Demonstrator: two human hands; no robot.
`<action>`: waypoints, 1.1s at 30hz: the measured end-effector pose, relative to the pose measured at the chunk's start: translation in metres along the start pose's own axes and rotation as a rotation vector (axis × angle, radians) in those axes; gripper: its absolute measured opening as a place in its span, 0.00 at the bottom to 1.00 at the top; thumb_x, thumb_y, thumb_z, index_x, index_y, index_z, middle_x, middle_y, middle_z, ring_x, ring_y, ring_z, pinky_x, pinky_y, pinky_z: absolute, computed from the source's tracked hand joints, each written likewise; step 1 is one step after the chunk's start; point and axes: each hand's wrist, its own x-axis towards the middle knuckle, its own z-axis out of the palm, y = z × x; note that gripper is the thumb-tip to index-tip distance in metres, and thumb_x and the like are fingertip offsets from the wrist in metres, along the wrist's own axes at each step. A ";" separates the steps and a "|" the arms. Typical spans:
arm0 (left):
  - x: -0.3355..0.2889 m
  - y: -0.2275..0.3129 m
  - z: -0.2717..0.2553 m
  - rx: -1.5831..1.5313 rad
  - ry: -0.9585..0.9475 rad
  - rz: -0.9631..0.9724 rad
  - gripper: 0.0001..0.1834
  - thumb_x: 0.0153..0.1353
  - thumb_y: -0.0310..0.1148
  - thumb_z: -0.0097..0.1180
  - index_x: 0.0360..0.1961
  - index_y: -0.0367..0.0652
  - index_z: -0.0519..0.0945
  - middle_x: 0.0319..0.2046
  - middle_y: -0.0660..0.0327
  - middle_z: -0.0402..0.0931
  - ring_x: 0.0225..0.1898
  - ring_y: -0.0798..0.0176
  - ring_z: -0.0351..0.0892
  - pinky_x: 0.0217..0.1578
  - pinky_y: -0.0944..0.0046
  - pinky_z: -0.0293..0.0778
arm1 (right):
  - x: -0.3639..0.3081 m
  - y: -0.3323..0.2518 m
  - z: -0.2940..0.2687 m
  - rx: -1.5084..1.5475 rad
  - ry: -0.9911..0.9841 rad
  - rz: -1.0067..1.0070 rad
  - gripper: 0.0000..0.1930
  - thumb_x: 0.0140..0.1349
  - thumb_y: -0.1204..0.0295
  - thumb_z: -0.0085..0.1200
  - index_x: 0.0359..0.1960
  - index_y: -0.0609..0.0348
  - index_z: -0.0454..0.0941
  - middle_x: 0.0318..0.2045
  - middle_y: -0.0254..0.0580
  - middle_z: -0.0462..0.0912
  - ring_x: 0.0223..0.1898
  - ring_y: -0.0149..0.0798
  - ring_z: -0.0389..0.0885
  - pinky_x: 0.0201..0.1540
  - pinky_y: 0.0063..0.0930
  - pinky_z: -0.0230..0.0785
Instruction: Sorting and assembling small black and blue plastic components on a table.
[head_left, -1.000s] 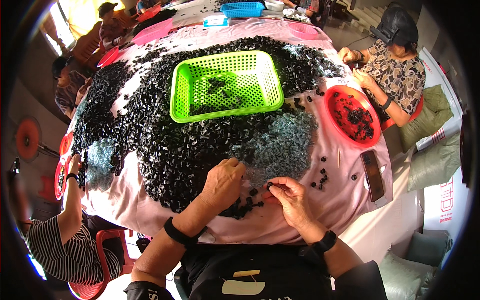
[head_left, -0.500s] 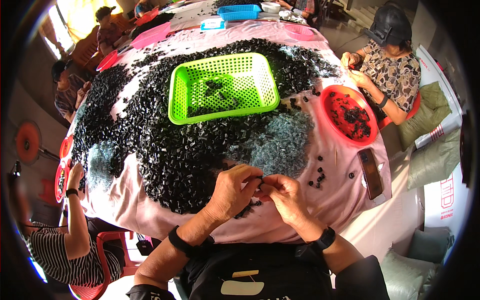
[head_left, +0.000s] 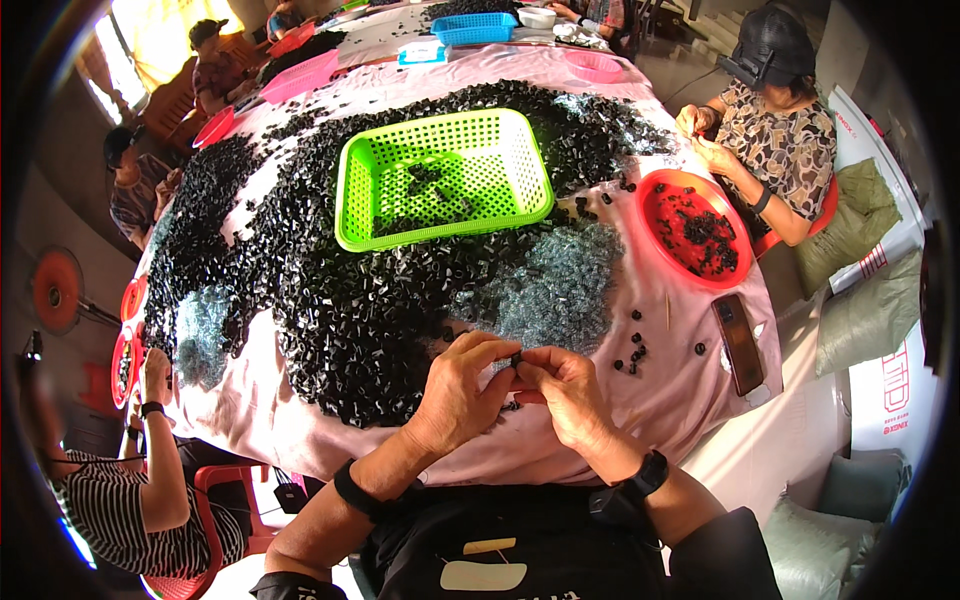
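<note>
Both my hands meet over the near edge of the table, fingertips pinched together. Between them is a small black plastic part, mostly covered by the fingers. My left hand grips it from the left, thumb and forefinger closed. From the other side my right hand pinches it too. Just beyond the hands lie a broad heap of black plastic parts and a pile of small clear, bluish pieces. A few loose black parts rest on the pink cloth right of my hands.
A green perforated basket with some black parts stands on the heap. To the right are a red basin of black parts and a phone. Co-workers sit around the cloth-covered table; a blue basket stands at the far end.
My hands stay pinched together on the black part, with the fingers turned slightly. The whole view has shifted a little; the co-worker's hand at left has moved slightly.
</note>
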 end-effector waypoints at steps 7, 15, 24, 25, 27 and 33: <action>-0.001 0.001 -0.001 0.069 -0.021 0.114 0.21 0.47 0.22 0.63 0.47 0.37 0.80 0.42 0.51 0.78 0.45 0.45 0.78 0.45 0.53 0.77 | -0.001 0.001 0.000 0.099 -0.009 0.058 0.10 0.67 0.74 0.56 0.47 0.66 0.80 0.39 0.41 0.85 0.37 0.31 0.86 0.40 0.24 0.82; -0.001 0.004 0.001 0.177 0.019 0.190 0.23 0.45 0.24 0.68 0.46 0.36 0.80 0.42 0.51 0.79 0.45 0.46 0.79 0.46 0.54 0.77 | 0.003 0.002 0.000 0.142 -0.035 0.086 0.09 0.67 0.74 0.57 0.44 0.66 0.81 0.37 0.40 0.85 0.35 0.30 0.85 0.42 0.24 0.81; 0.003 0.006 0.000 0.242 -0.038 0.225 0.23 0.46 0.25 0.67 0.47 0.36 0.78 0.42 0.51 0.79 0.43 0.45 0.79 0.45 0.52 0.77 | -0.001 -0.005 0.003 0.138 -0.050 0.038 0.09 0.67 0.73 0.57 0.44 0.67 0.81 0.36 0.40 0.85 0.36 0.29 0.85 0.42 0.24 0.81; 0.002 0.006 0.001 0.245 -0.034 0.231 0.23 0.47 0.25 0.67 0.47 0.36 0.78 0.42 0.50 0.79 0.43 0.45 0.79 0.44 0.53 0.78 | -0.002 -0.006 0.003 0.123 -0.040 0.026 0.09 0.68 0.73 0.57 0.44 0.67 0.81 0.37 0.40 0.85 0.36 0.29 0.85 0.42 0.23 0.81; 0.002 0.005 0.001 0.246 -0.031 0.237 0.23 0.47 0.25 0.67 0.47 0.35 0.78 0.42 0.50 0.79 0.43 0.45 0.79 0.44 0.53 0.78 | -0.005 -0.006 0.004 0.108 -0.029 0.015 0.10 0.68 0.72 0.56 0.44 0.67 0.81 0.37 0.40 0.85 0.37 0.29 0.84 0.42 0.23 0.81; 0.001 0.005 0.000 0.274 0.010 0.295 0.24 0.47 0.23 0.66 0.48 0.33 0.77 0.42 0.49 0.79 0.41 0.46 0.80 0.41 0.55 0.80 | -0.007 -0.001 0.002 0.122 -0.046 0.035 0.11 0.69 0.70 0.56 0.45 0.67 0.80 0.38 0.40 0.85 0.38 0.29 0.84 0.42 0.23 0.81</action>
